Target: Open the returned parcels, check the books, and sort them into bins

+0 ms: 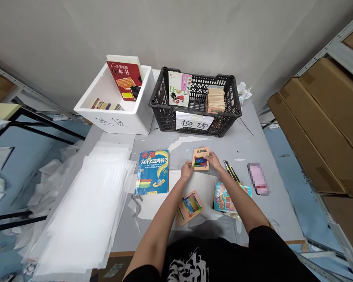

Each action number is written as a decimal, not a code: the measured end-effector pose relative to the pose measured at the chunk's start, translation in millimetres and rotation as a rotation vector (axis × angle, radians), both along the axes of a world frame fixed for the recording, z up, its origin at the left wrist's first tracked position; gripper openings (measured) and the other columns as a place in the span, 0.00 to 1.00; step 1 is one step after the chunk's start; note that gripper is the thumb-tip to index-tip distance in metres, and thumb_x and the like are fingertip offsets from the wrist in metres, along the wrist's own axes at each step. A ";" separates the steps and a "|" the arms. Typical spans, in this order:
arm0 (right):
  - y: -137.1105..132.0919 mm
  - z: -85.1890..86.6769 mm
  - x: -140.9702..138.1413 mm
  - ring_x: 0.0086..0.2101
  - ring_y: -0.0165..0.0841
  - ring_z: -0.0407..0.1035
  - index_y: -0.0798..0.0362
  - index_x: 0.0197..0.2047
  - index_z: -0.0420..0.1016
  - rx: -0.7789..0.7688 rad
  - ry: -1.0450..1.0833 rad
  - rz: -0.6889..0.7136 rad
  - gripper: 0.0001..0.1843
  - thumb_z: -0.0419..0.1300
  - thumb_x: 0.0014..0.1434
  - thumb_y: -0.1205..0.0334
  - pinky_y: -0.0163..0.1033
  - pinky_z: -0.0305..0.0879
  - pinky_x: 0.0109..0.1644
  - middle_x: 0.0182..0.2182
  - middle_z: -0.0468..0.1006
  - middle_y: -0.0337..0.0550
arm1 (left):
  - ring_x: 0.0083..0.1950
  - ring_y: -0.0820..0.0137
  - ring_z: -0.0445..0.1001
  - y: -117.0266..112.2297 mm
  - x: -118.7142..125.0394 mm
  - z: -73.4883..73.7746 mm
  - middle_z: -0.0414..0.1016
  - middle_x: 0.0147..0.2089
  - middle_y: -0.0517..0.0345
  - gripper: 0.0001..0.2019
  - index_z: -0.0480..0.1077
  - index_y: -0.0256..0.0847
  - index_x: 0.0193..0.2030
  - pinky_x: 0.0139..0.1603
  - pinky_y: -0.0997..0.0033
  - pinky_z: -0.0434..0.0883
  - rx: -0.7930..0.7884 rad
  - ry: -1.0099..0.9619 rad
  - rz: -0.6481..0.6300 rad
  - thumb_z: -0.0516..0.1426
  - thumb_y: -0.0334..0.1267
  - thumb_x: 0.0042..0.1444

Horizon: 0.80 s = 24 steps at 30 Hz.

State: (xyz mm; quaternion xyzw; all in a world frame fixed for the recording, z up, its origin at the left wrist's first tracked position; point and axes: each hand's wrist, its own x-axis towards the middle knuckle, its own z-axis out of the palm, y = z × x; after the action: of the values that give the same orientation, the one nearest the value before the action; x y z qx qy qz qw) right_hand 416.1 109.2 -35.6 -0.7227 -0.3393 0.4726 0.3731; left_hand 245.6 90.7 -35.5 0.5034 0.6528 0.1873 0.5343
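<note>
A small peach booklet [204, 165] with a dark, colourful picture lies between my two hands at the middle of the table. My left hand [187, 170] pinches its lower left edge, while the fingers of my right hand [214, 161] close on its right side. Nearer to me, a second peach booklet [191, 205] lies askew beside my left forearm. Under my right forearm is a small pile of colourful booklets [221, 197], partly hidden. To the left of my left hand, a blue book [152, 172] with a banana on its cover lies flat.
At the back stand a white foam box [144, 94] with books and a black plastic basket [164, 113] holding a booklet stack [215, 100]. A yellow-black utility knife [232, 172] and a pixelated pink object [258, 179] lie right. White plastic sleeves [85, 207] cover the table's left.
</note>
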 end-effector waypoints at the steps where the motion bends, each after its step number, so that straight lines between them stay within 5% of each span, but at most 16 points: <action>1: 1.5 -3.5 -1.1 0.36 0.37 0.71 0.52 0.30 0.67 -0.012 -0.055 -0.004 0.10 0.64 0.43 0.66 0.50 0.63 0.50 0.24 0.74 0.35 | 0.43 0.67 0.72 0.6 5.1 -2.0 0.75 0.37 0.55 0.15 0.71 0.38 0.41 0.49 0.69 0.65 0.021 0.035 -0.020 0.55 0.24 0.45; 8: 3.5 -12.2 -7.6 0.52 0.44 0.61 0.53 0.33 0.69 -0.045 -0.323 0.085 0.08 0.59 0.45 0.69 0.50 0.54 0.58 0.33 0.74 0.47 | 0.51 0.64 0.69 11.9 26.1 -6.1 0.74 0.42 0.49 0.20 0.73 0.34 0.44 0.52 0.69 0.65 0.142 0.184 -0.176 0.51 0.20 0.45; 12: -12.0 -0.7 -5.1 0.56 0.45 0.56 0.55 0.44 0.71 -0.002 -0.411 0.173 0.15 0.55 0.51 0.68 0.51 0.49 0.62 0.44 0.72 0.51 | 0.55 0.65 0.67 9.0 8.3 7.1 0.69 0.54 0.47 0.28 0.68 0.35 0.54 0.57 0.70 0.63 0.205 0.240 -0.223 0.48 0.18 0.46; 16: -76.1 11.5 -19.8 0.54 0.42 0.60 0.52 0.50 0.70 0.082 -0.413 0.397 0.20 0.55 0.53 0.68 0.45 0.54 0.60 0.49 0.70 0.50 | 0.59 0.65 0.64 -44.4 -40.7 26.4 0.67 0.55 0.48 0.28 0.65 0.38 0.56 0.61 0.66 0.59 0.271 0.304 -0.265 0.44 0.17 0.50; 19: -140.3 10.5 -44.1 0.50 0.45 0.62 0.54 0.52 0.68 0.102 -0.569 0.757 0.22 0.57 0.52 0.69 0.46 0.58 0.56 0.48 0.70 0.53 | 0.54 0.61 0.66 -108.8 -73.0 27.6 0.69 0.50 0.49 0.16 0.66 0.40 0.52 0.55 0.62 0.63 0.259 0.511 -0.447 0.50 0.28 0.56; 22: -182.7 1.3 -67.9 0.48 0.47 0.64 0.56 0.49 0.67 -0.044 -0.712 0.806 0.22 0.60 0.49 0.69 0.47 0.62 0.51 0.46 0.70 0.56 | 0.54 0.58 0.64 -158.7 -84.5 15.4 0.67 0.51 0.49 0.18 0.63 0.42 0.52 0.49 0.62 0.65 0.159 0.708 -0.525 0.58 0.38 0.54; 24: -192.3 -6.0 -79.1 0.46 0.47 0.65 0.55 0.47 0.66 -0.124 -0.741 0.746 0.22 0.62 0.47 0.70 0.46 0.63 0.48 0.45 0.70 0.56 | 0.55 0.57 0.64 -172.7 -83.4 6.2 0.66 0.52 0.49 0.21 0.62 0.43 0.51 0.48 0.62 0.65 0.089 0.755 -0.504 0.60 0.39 0.51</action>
State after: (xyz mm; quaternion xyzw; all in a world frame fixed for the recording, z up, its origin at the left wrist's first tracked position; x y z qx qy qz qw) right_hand 337.1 -83.2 -41.6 -0.6919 -0.6541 0.3054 -0.0088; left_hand 162.2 -82.0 -29.3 0.7020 0.6504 -0.1172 0.2654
